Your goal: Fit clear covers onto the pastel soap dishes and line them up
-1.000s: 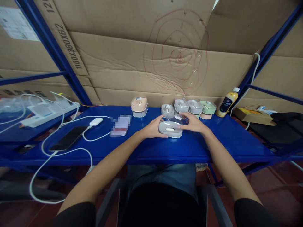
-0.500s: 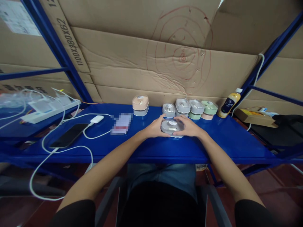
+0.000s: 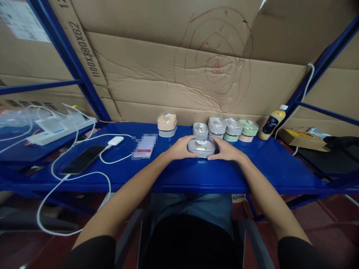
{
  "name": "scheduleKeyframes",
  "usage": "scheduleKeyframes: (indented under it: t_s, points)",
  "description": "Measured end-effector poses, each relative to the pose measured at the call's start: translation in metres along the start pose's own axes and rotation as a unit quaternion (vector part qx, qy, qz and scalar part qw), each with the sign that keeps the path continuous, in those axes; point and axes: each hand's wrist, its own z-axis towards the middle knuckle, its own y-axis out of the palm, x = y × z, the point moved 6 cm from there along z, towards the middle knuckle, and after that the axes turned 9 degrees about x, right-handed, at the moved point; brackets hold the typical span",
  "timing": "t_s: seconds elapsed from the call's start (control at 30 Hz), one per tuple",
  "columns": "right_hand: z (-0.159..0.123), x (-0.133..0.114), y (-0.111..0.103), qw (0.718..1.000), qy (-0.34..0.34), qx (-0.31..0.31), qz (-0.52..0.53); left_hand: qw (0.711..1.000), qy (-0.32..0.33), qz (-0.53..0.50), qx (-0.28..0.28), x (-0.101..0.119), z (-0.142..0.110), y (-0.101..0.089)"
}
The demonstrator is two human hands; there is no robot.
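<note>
Grey lidded box [image 3: 201, 149] is btwn the person's L hand [image 3: 181, 148] & R hand [image 3: 226, 150], over blue table [image 3: 182, 175]. L's half-curled, gripping its 9 o'clock side; R's loosely cupped at 3 o'clock, can't tell if it's gripping too. Smaller grey box [image 3: 200, 131] nearby, abt 12.

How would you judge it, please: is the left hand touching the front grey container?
Touching: the head view shows the left hand against the left side of the front grey container, with no gap visible between them.
</note>
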Motion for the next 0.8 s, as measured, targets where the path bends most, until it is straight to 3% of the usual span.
scheduleKeyframes:
  t_s: [0.23,0.37,0.53,0.67,0.8]
  points:
    - [-0.002,0.010,-0.030,0.994,0.067,0.082,0.012,0.988,-0.058,-0.002,0.145,-0.008,0.004,-0.051]
    - [-0.001,0.010,-0.051,0.984,0.072,0.163,0.011,0.951,-0.161,0.067,0.256,-0.006,0.022,-0.062]
    - [-0.001,0.015,-0.063,0.973,0.092,0.208,0.026,0.912,-0.280,0.168,0.249,0.007,0.067,-0.032]
    - [-0.001,0.013,-0.062,0.972,0.094,0.212,0.044,0.897,-0.314,0.204,0.236,0.011,0.093,-0.001]
    - [-0.001,0.007,-0.056,0.977,0.080,0.196,0.037,0.888,-0.330,0.218,0.233,0.014,0.103,0.018]
